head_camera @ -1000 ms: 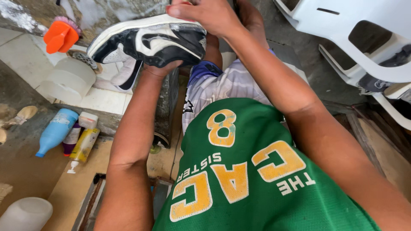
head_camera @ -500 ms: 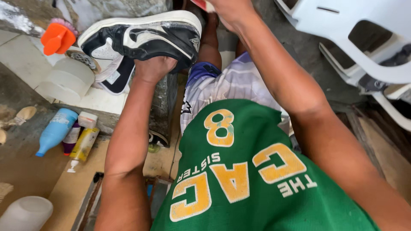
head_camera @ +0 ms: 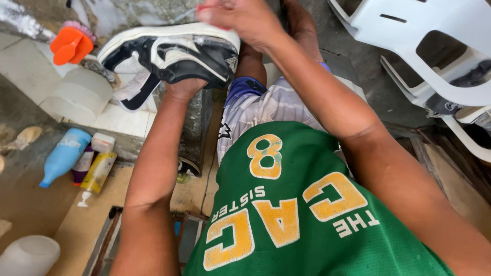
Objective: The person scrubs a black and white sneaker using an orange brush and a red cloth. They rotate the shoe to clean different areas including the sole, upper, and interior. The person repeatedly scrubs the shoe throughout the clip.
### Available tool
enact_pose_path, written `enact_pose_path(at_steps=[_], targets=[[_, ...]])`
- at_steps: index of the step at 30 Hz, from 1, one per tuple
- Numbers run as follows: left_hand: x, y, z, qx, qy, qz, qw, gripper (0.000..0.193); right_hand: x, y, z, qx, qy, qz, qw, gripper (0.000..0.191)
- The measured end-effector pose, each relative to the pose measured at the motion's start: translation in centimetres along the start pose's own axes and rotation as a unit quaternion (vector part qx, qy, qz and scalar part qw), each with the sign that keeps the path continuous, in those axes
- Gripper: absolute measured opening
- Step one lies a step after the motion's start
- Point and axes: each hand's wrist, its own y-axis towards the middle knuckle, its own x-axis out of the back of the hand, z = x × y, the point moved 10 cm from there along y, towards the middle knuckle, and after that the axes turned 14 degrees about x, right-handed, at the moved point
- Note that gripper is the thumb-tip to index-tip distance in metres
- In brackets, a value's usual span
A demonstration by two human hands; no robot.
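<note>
A black and white sneaker (head_camera: 169, 53) lies on its side in front of me, wet and soapy along the sole edge. My left hand (head_camera: 185, 88) grips it from underneath, fingers tucked inside the shoe. My right hand (head_camera: 240, 18) presses on the heel end of the sole; it is closed around something small and reddish, mostly hidden. My green jersey and striped shorts fill the lower middle of the view.
An orange scrub brush (head_camera: 69, 43) lies at the upper left beside a white plastic tub (head_camera: 79, 94). A blue bottle (head_camera: 64, 156) and a yellow bottle (head_camera: 97, 171) lie on the ground at left. White plastic chairs (head_camera: 434, 46) stand at right.
The sneaker has tilted and shifted slightly right. My right hand has slid from above the shoe down onto its heel end.
</note>
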Motion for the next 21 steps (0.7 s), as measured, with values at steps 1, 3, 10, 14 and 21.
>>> enact_pose_path(at_steps=[1,3,10,14,21], targets=[[0.0,-0.2,0.0,-0.01,-0.004,-0.004,1.0,0.033,-0.2,0.3,0.4,-0.002,-0.002,0.003,1.0,0.014],[-0.7,-0.6,0.3,-0.008,-0.004,0.018,1.0,0.034,-0.3,-0.3,1.1,-0.014,-0.029,0.021,0.999,0.015],[-1.4,-2.4,1.9,-0.014,-0.013,0.022,1.0,0.038,-1.9,-1.3,3.4,0.007,-0.155,0.041,0.987,0.015],[-1.4,-3.1,2.9,-0.022,-0.015,0.008,1.0,0.041,-4.7,-0.5,5.3,0.069,-0.184,0.101,0.975,0.014],[-1.4,-3.7,4.0,-0.021,-0.028,-0.01,0.999,0.047,-3.3,-1.8,5.1,0.029,-0.271,0.045,0.961,0.013]])
